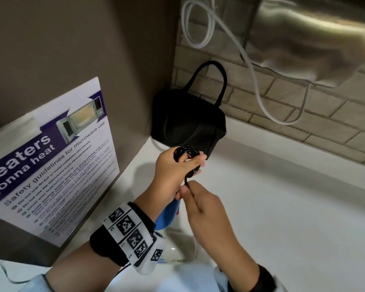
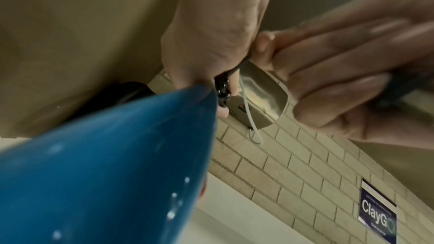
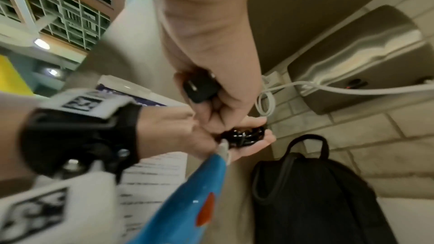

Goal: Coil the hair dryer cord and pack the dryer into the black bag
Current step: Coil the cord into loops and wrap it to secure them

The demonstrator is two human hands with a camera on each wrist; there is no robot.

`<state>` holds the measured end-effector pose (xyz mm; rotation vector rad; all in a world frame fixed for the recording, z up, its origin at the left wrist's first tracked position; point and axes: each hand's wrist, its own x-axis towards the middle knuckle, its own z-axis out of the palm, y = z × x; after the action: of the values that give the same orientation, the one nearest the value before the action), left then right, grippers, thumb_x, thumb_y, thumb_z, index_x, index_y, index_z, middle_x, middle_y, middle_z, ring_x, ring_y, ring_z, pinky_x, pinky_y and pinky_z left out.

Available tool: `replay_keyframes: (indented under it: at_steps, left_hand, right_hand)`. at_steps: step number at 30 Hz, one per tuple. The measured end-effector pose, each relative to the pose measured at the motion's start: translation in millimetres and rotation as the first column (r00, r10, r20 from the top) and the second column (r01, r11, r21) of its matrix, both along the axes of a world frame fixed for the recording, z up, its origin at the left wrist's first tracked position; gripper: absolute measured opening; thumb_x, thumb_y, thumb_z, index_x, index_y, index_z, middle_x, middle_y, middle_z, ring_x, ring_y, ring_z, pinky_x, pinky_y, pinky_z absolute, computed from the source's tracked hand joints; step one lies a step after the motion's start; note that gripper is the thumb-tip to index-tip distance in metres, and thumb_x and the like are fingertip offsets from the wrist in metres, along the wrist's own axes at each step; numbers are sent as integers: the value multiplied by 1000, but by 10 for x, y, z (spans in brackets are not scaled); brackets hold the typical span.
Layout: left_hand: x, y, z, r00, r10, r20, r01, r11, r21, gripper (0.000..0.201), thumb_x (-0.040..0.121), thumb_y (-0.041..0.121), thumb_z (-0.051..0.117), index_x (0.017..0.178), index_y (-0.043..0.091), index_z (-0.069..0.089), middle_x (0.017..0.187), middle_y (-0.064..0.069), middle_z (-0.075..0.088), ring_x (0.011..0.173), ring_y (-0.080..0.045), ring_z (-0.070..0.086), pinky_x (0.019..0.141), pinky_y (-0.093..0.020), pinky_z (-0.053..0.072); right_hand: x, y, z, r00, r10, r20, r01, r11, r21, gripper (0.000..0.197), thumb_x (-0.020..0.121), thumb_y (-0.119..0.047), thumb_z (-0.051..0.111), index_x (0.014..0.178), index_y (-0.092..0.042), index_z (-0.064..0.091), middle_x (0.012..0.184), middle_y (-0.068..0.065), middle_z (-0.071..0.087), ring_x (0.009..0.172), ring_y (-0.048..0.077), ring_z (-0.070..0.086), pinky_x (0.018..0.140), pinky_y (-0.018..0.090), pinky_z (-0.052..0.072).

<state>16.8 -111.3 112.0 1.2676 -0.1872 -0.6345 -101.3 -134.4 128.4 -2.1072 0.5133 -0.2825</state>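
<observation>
The left hand (image 1: 173, 175) is held above the white counter (image 1: 282, 197), fingers curled round a small coil of black cord (image 1: 187, 155). The coil sits at the fingertip end of that hand, at its 12 o'clock in the head view, with the thumb passing through the loop. The same hand also grips the blue handle of the hair dryer (image 1: 169, 213), which extends from the palm toward 6 o'clock; the dryer's white body (image 1: 177, 251) lies below the wrists, partly hidden.

A short run of cord leaves the coil at 6 o'clock and enters the right hand (image 1: 204, 209). The thumb and forefinger of that hand pinch this strand just beside the left palm. In the right wrist view, the black plug (image 3: 199, 88) is enclosed in the curled remaining fingers.

The black bag (image 1: 188, 121) stands upright in the counter corner, at 12 o'clock from the coil and close behind it, handle raised against the brick wall (image 1: 303, 114). At 9 o'clock, a microwave safety poster (image 1: 57, 161) is fixed to the side panel. At 1 o'clock, a steel wall unit (image 1: 314, 39) with a white cable (image 1: 257, 81) hangs above the counter.
</observation>
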Motion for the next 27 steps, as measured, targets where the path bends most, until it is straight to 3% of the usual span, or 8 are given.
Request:
replay_keyframes:
  at_steps: [5, 10, 14, 16, 19, 21, 24, 27]
  left_hand:
    - [45, -20, 23, 999, 27, -42, -29, 999, -37, 20, 78, 9, 79, 92, -1, 69, 85, -11, 77, 79, -25, 77, 73, -35, 63]
    - [158, 38, 86, 985, -85, -148, 67, 990, -123, 25, 89, 24, 67, 100, 1, 67, 102, -15, 75, 93, -29, 74, 84, -37, 61]
    - [210, 92, 130, 976, -150, -156, 128, 981, -145, 29, 96, 33, 55, 96, 5, 63, 106, -16, 75, 91, -28, 74, 85, -38, 60]
    - [188, 95, 117, 978, -144, -151, 121, 982, -148, 32, 96, 33, 54, 99, 2, 61, 106, -17, 74, 90, -27, 75, 86, -36, 60]
    - [139, 82, 99, 981, -111, -157, 86, 984, -159, 36, 95, 32, 57, 102, -3, 60, 103, -18, 75, 86, -27, 75, 84, -36, 61]
    - [114, 69, 99, 982, -104, -158, 77, 983, -169, 33, 95, 32, 57, 96, -1, 62, 100, -18, 75, 83, -26, 75, 82, -35, 61]
    - [85, 60, 102, 985, -113, -133, 91, 983, -160, 33, 95, 34, 57, 92, 2, 64, 97, -16, 77, 84, -25, 74, 83, -34, 61]
    - [83, 75, 99, 987, -148, -55, 143, 986, -83, 33, 95, 40, 54, 94, 10, 68, 99, -7, 78, 94, -20, 72, 89, -28, 56]
  right_hand:
    - [-200, 117, 40, 1000, -12, 16, 13, 998, -67, 37, 89, -46, 29, 85, -22, 56, 60, -7, 55, 55, 10, 46, 51, 21, 30]
    - [-274, -119, -56, 998, 10, -59, -19, 987, -158, 22, 101, -24, 38, 89, -26, 57, 56, -30, 51, 54, 4, 47, 52, 17, 32]
    - [-303, -325, -316, 995, -39, -90, 4, 933, -359, 34, 93, -43, 36, 91, -32, 68, 73, -13, 48, 70, 4, 51, 64, 14, 37]
    - [-285, -394, -414, 987, -67, -146, 5, 921, -389, 41, 90, -51, 31, 92, -34, 69, 74, -2, 55, 74, 16, 56, 68, 27, 46]
    - [-218, -446, -391, 966, -63, -251, 23, 987, -159, 24, 97, -34, 43, 89, -30, 66, 69, -2, 65, 67, 13, 61, 69, 27, 48]
    - [-156, -440, -332, 977, -84, -196, 123, 973, 197, 21, 98, -17, 46, 95, -20, 67, 73, 1, 71, 67, 11, 62, 73, 24, 52]
    - [-35, -457, -271, 974, -192, -121, 221, 680, 699, 23, 95, -2, 46, 108, -4, 65, 96, 19, 73, 83, 22, 69, 83, 26, 57]
    - [105, -493, -249, 931, -359, -72, 236, 438, 867, 22, 93, 3, 50, 111, 4, 63, 91, 22, 71, 81, 26, 70, 80, 29, 59]
